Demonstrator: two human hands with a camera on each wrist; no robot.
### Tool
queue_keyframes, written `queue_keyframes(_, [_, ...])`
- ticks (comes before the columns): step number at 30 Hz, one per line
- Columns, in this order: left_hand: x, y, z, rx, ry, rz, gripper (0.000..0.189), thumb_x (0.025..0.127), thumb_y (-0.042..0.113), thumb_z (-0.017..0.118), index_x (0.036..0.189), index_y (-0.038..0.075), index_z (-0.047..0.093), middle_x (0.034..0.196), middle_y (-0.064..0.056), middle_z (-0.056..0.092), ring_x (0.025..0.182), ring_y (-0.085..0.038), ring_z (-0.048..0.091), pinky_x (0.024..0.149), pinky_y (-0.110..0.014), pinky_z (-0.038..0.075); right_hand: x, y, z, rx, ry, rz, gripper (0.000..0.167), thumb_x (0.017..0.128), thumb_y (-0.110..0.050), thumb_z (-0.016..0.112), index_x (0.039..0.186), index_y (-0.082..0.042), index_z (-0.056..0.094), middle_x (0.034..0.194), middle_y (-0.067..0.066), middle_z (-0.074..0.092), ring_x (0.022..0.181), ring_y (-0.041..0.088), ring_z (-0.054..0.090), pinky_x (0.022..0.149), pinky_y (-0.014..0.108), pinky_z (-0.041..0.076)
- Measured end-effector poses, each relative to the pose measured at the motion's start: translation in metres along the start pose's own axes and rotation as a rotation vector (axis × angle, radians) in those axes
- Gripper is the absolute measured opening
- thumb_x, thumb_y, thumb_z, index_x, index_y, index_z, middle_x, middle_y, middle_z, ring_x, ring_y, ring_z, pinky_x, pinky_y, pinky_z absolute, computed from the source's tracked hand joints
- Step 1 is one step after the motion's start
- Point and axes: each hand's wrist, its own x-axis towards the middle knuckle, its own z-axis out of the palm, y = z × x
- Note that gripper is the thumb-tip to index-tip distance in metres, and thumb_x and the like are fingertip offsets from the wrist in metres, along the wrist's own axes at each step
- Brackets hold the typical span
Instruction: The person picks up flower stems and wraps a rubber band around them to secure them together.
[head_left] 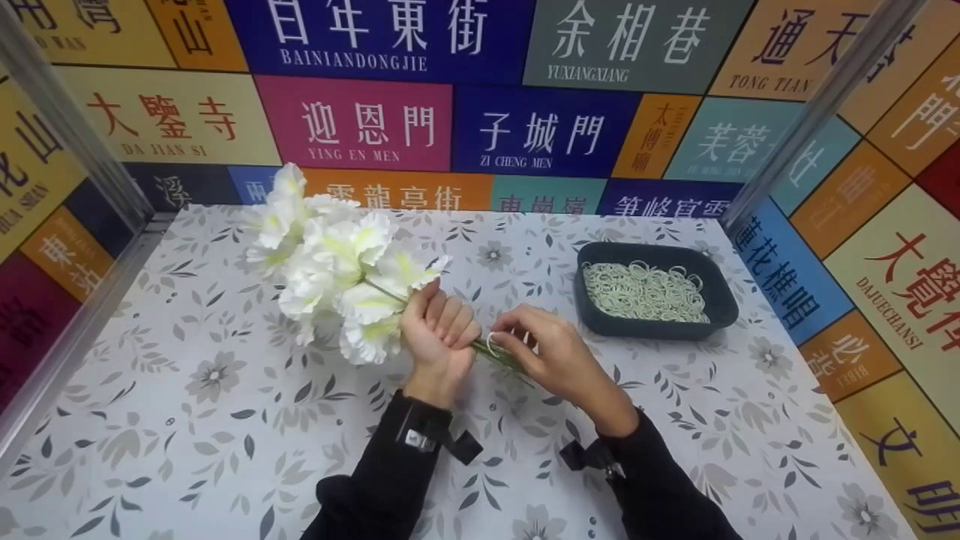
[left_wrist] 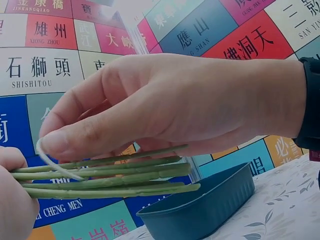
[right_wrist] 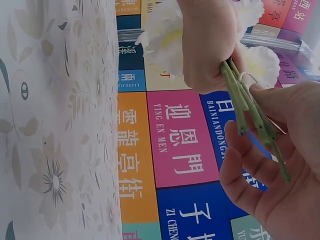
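Observation:
My left hand [head_left: 442,330] grips a bunch of artificial white flowers [head_left: 330,255] by the stems, fingers curled round them. The ruffled blossoms with yellow-green centres lean to the left. Green stem ends [left_wrist: 135,176] stick out of the fist to the right. There my right hand [head_left: 555,352] pinches a pale rubber band [left_wrist: 56,166] between thumb and finger. In the left wrist view the band crosses several stems; whether it circles all of them cannot be told. In the right wrist view the right hand's other fingers [right_wrist: 245,175] curve loosely near the stem ends.
A dark green box [head_left: 645,327] with many pale rubber bands [head_left: 645,292] stands at the right back of the table. The table [head_left: 217,435] wears a floral-patterned cover. Panels with colourful signs [head_left: 360,127] rise behind and at both sides, with metal posts [head_left: 97,157] at the corners.

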Motion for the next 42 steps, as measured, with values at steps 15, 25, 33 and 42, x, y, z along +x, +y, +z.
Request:
queue_keyframes(15, [-0.004, 0.006, 0.005, 0.035, -0.046, -0.057, 0.058, 0.105, 0.026, 0.034, 0.047, 0.021, 0.037, 0.037, 0.010, 0.034, 0.033, -0.004, 0.023, 0.033, -0.019, 0.017, -0.005, 0.011, -0.019, 0.055, -0.179, 0.126, 0.009, 0.106, -0.016, 0.051, 0.104, -0.007, 0.054, 0.083, 0.000, 0.067, 0.067, 0.014, 0.059, 0.061, 0.023, 0.051])
queue_keyframes(25, [-0.005, 0.006, 0.005, 0.027, -0.065, -0.087, 0.058, 0.106, 0.026, 0.032, 0.048, 0.021, 0.036, 0.038, 0.010, 0.034, 0.037, -0.005, 0.016, 0.036, -0.019, 0.013, -0.009, 0.009, -0.016, 0.161, -0.432, 0.144, 0.013, 0.104, -0.019, 0.055, 0.109, -0.008, 0.059, 0.087, 0.002, 0.064, 0.075, 0.006, 0.056, 0.068, 0.025, 0.054])
queue_keyframes(33, [-0.007, 0.006, 0.005, 0.036, -0.043, -0.086, 0.057, 0.106, 0.027, 0.031, 0.049, 0.021, 0.037, 0.038, 0.010, 0.035, 0.036, -0.005, 0.020, 0.035, -0.020, 0.015, -0.008, 0.013, -0.020, 0.176, -0.510, 0.147, 0.014, 0.103, -0.016, 0.056, 0.110, -0.007, 0.065, 0.091, 0.004, 0.070, 0.078, 0.007, 0.060, 0.071, 0.026, 0.056])
queue_keyframes(42, [-0.006, 0.006, 0.006, 0.031, -0.062, -0.087, 0.058, 0.106, 0.027, 0.032, 0.049, 0.021, 0.037, 0.038, 0.010, 0.035, 0.035, -0.005, 0.022, 0.035, -0.020, 0.015, -0.007, 0.017, -0.026, 0.204, -0.405, 0.058, 0.014, 0.101, -0.014, 0.060, 0.109, -0.008, 0.070, 0.090, 0.004, 0.073, 0.077, 0.007, 0.064, 0.070, 0.025, 0.056])
